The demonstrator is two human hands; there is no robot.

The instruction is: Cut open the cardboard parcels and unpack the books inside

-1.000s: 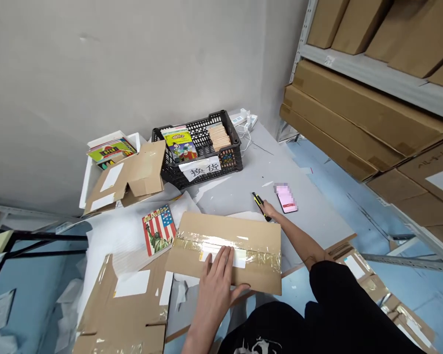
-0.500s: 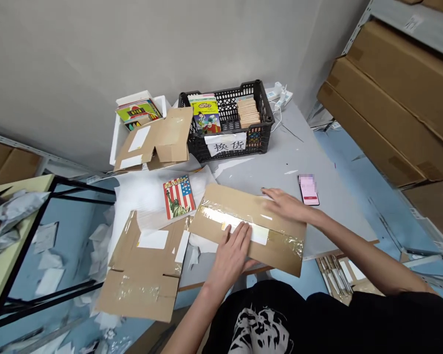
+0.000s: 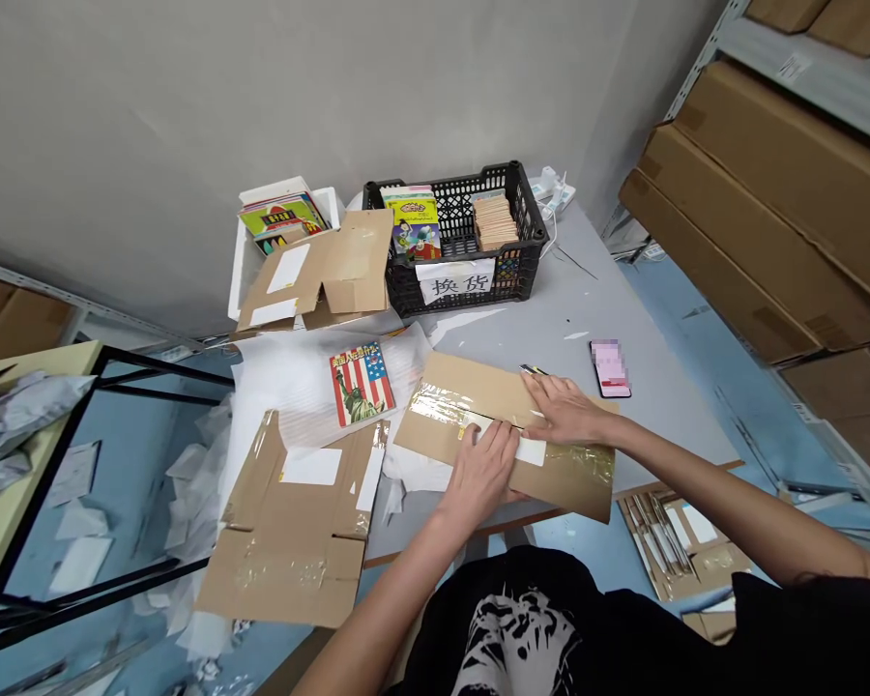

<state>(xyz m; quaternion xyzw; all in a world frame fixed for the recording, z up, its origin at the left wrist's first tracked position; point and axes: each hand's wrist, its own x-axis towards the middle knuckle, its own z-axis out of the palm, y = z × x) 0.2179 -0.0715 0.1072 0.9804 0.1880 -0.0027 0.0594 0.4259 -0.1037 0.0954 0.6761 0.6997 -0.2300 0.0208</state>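
Observation:
A flattened cardboard box with clear tape and a white label lies tilted across the front of the table. At its near edge, my left hand grips it, fingers on top and thumb underneath. My right hand holds its far flap, fingertips by the far edge and thumb near the middle seam. Just beyond those fingertips lies a thin dark and yellow tool, partly hidden. To the left, a book with stars, stripes and a statue rests on white foam wrap.
An opened cardboard box overhangs the table's front left. Behind are a white bin of books, another cardboard piece and a black crate holding books. A phone lies at right. Shelves with cartons stand right.
My right hand has moved left and inward on the box, its thumb now near the seam. My left hand keeps its hold on the near edge. The view has shifted slightly.

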